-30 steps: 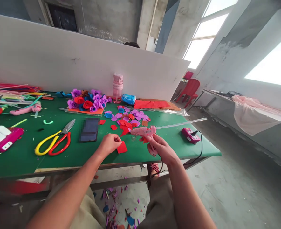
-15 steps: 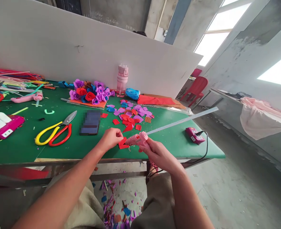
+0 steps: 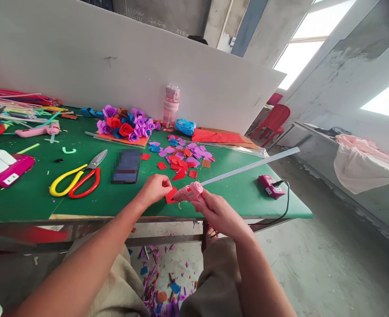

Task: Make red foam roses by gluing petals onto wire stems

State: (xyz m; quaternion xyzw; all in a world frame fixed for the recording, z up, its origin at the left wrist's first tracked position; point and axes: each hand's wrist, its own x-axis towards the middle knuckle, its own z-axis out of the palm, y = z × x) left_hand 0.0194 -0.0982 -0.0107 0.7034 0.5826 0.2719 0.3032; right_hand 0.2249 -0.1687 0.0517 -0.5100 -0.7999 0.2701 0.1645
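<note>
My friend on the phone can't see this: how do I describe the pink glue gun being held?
Start at the green table; find the person's right hand near its front edge. It grips a pink glue gun, tip by a red piece. Unlike the other pink gun, lying far left, it has a long pale stick behind.

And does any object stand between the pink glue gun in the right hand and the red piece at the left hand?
No, nothing visible does. The right hand holds the pink glue gun, its tip overlapping the red piece at the left hand in this view; whether they touch, I cannot tell.
</note>
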